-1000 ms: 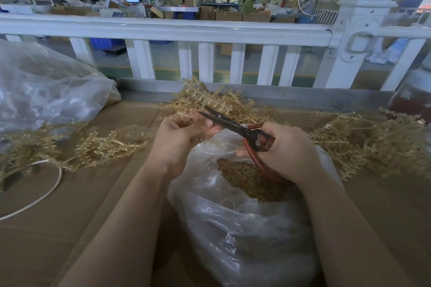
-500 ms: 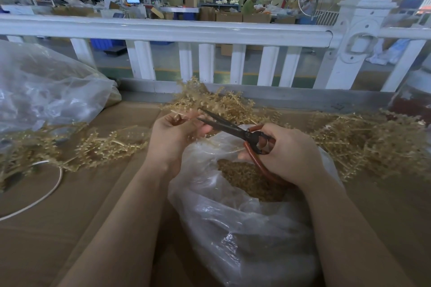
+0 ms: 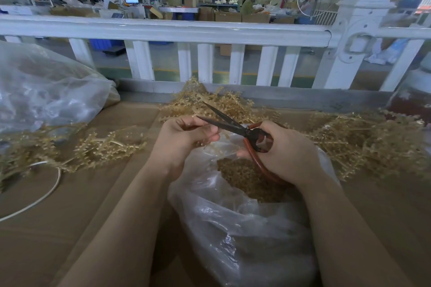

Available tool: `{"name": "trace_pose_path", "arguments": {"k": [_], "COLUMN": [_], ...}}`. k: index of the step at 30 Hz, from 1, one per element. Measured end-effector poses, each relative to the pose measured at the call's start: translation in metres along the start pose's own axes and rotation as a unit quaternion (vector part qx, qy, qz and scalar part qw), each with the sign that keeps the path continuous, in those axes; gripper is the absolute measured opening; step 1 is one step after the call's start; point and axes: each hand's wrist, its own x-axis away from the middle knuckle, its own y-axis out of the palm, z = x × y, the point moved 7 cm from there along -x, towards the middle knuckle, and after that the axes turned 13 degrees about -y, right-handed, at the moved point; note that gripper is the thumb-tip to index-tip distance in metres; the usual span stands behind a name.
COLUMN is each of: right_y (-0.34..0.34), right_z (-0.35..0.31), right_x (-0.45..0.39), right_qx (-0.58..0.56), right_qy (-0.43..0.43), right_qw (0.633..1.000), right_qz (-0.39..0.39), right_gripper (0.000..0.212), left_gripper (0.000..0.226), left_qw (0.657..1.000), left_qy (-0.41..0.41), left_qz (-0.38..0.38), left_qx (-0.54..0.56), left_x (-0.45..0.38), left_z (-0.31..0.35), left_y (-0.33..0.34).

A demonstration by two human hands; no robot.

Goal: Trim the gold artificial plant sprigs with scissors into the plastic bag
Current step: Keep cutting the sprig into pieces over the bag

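My right hand (image 3: 286,151) grips the red-handled scissors (image 3: 235,127), whose dark blades stand parted and point up-left. My left hand (image 3: 182,137) pinches a small gold sprig piece (image 3: 206,144) right by the lower blade's tip, above the mouth of the clear plastic bag (image 3: 245,228). Gold trimmings (image 3: 247,179) fill the inside of the bag. Untrimmed gold sprigs lie in heaps on the cardboard: one behind my hands (image 3: 210,102), one to the right (image 3: 363,142), one to the left (image 3: 93,147).
A large crumpled clear bag (image 3: 44,86) sits at the far left. A white cord (image 3: 44,191) loops on the brown cardboard surface (image 3: 70,216). A white railing (image 3: 186,30) borders the far edge, with a factory floor beyond.
The scissor blades have opened wider. My left hand has shifted slightly with the sprig at the blades; both hands stay above the bag.
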Motion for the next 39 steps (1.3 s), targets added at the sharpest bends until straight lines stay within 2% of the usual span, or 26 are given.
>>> {"name": "trace_pose_path", "arguments": {"k": [3, 7, 10, 13, 16, 19, 21, 24, 31, 35, 39], "right_y": [0.002, 0.006, 0.007, 0.006, 0.008, 0.005, 0.001, -0.003, -0.005, -0.004, -0.005], "right_z": [0.001, 0.005, 0.007, 0.007, 0.007, 0.004, 0.001, -0.003, -0.006, -0.004, -0.004], "right_x": [-0.001, -0.002, -0.002, -0.002, -0.002, -0.002, -0.002, -0.001, -0.001, -0.002, -0.002], "right_qx": [0.001, -0.018, -0.024, -0.021, -0.029, -0.028, -0.019, -0.019, -0.029, -0.042, -0.044], "right_qy": [-0.001, 0.005, 0.008, 0.008, 0.014, 0.013, 0.005, -0.004, -0.012, -0.006, -0.004], "right_qw": [1.000, 1.000, 1.000, 1.000, 0.999, 1.000, 0.999, 0.999, 0.998, 0.997, 0.997], "right_qz": [0.000, -0.006, -0.006, -0.002, -0.008, 0.006, 0.025, 0.048, 0.062, 0.057, 0.057], "right_gripper": [0.065, 0.083, 0.088, 0.087, 0.079, 0.078, 0.079, 0.069, 0.068, 0.081, 0.075], "left_gripper": [0.005, 0.005, 0.008, 0.009, 0.021, 0.004, 0.008, 0.006, 0.007, 0.007, 0.008], "left_qw": [1.000, 1.000, 1.000, 0.999, 0.999, 0.999, 0.998, 0.997, 0.996, 0.995, 0.996], "left_qy": [0.006, -0.004, 0.002, 0.016, 0.027, 0.026, 0.027, 0.033, 0.041, 0.039, 0.039], "left_qz": [-0.011, 0.002, 0.014, 0.019, 0.022, 0.022, 0.020, -0.002, -0.014, -0.019, -0.017], "left_qx": [-0.010, 0.007, 0.012, 0.021, 0.013, 0.028, 0.047, 0.065, 0.083, 0.087, 0.081], "left_x": [0.002, 0.000, -0.001, -0.001, -0.001, -0.002, -0.002, -0.002, -0.003, -0.004, -0.004], "left_z": [0.001, -0.002, -0.004, -0.004, -0.003, -0.004, -0.005, -0.003, -0.001, -0.001, 0.000], "left_y": [0.003, 0.004, 0.007, 0.010, 0.012, 0.012, 0.011, 0.012, 0.011, 0.010, 0.010]}}
